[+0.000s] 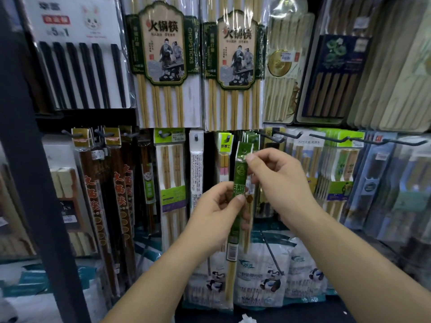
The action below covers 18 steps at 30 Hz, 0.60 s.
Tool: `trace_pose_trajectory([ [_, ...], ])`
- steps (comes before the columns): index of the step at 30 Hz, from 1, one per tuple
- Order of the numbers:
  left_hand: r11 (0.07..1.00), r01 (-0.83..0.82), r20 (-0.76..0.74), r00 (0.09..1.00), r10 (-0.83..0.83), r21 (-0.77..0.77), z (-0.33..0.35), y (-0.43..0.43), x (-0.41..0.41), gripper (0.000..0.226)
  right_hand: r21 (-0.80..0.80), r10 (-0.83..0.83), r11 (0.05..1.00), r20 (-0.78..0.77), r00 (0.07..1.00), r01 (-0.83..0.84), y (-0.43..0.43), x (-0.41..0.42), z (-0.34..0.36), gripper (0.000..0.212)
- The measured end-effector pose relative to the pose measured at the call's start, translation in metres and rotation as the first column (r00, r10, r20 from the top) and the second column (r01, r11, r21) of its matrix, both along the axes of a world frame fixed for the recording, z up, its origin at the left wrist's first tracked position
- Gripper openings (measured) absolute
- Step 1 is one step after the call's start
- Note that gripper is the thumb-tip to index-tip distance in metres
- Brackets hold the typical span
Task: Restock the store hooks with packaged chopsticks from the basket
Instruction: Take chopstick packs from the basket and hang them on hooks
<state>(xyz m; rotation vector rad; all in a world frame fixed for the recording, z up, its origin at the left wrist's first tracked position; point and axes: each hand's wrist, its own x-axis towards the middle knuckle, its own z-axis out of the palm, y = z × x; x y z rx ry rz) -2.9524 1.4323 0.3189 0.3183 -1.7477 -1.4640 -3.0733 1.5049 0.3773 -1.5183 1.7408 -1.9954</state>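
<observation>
A narrow green pack of bamboo chopsticks [238,180] stands upright in front of the display, held by both hands. My left hand [214,213] grips its middle between thumb and fingers. My right hand [277,183] pinches the pack's top end near its hang hole. Just behind the top, more green packs of the same kind [250,138] hang on a hook. The basket is out of view.
Large hot-pot chopstick packs [163,61] hang above. Dark wooden chopstick packs [105,194] hang at left, other packs at right [338,173]. Bare black hooks [331,137] stick out at upper right. Panda-print bags [268,276] sit below. A dark shelf post [35,183] runs down the left.
</observation>
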Motion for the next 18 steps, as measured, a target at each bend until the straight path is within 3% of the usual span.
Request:
trace_pose_trajectory([
  [4, 0.997, -0.03, 0.033, 0.999, 0.033, -0.073, 0.013, 0.0, -0.01, 0.034, -0.025, -0.053, 0.998, 0.061, 0.997, 0.054, -0.009, -0.01, 0.01, 0.019],
  [8, 0.961, -0.12, 0.11, 0.982, 0.151, -0.251, 0.012, -0.001, -0.022, 0.009, 0.003, -0.12, 0.993, 0.116, 0.986, 0.12, -0.018, -0.02, 0.014, 0.025],
  [13, 0.939, -0.162, 0.152, 0.965, 0.215, -0.304, 0.008, -0.005, -0.03, 0.028, 0.012, -0.149, 0.989, 0.125, 0.981, 0.149, -0.021, -0.024, 0.013, 0.027],
  [18, 0.937, -0.205, 0.114, 0.963, 0.245, -0.284, 0.004, -0.012, -0.035, 0.025, 0.004, -0.156, 0.988, 0.128, 0.979, 0.156, -0.023, -0.025, 0.015, 0.027],
])
